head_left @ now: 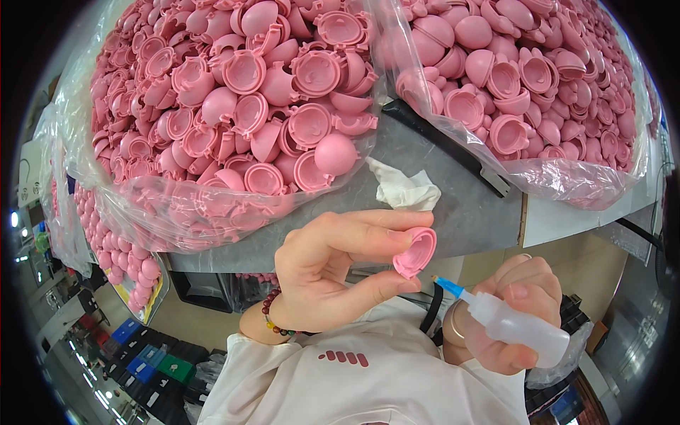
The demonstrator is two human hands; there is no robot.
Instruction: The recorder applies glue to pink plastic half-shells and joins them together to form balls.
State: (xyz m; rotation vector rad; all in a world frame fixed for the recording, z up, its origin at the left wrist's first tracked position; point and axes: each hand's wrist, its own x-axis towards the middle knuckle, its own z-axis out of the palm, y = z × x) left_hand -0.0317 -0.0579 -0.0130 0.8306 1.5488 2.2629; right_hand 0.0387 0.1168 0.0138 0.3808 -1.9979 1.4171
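Note:
My left hand (340, 265) pinches a small pink plastic half-shell (416, 253) between thumb and fingers, its hollow side turned to the right. In my right hand (517, 304) is a translucent white squeeze bottle (528, 331), held tilted with its blue tip (448, 286) pointing up and left toward the shell. A small gap lies between the tip and the shell. Just beyond my left hand, a crumpled white tissue (405, 185) rests on the grey table (467, 219).
Two clear plastic bags, one at the left (142, 205) and one at the right (567, 185), are heaped with pink shells. A black-handled tool (446, 145) lies between them. Pink balls (127, 258) pile up at the left. Dark, blue and green bins (176, 368) stand lower left.

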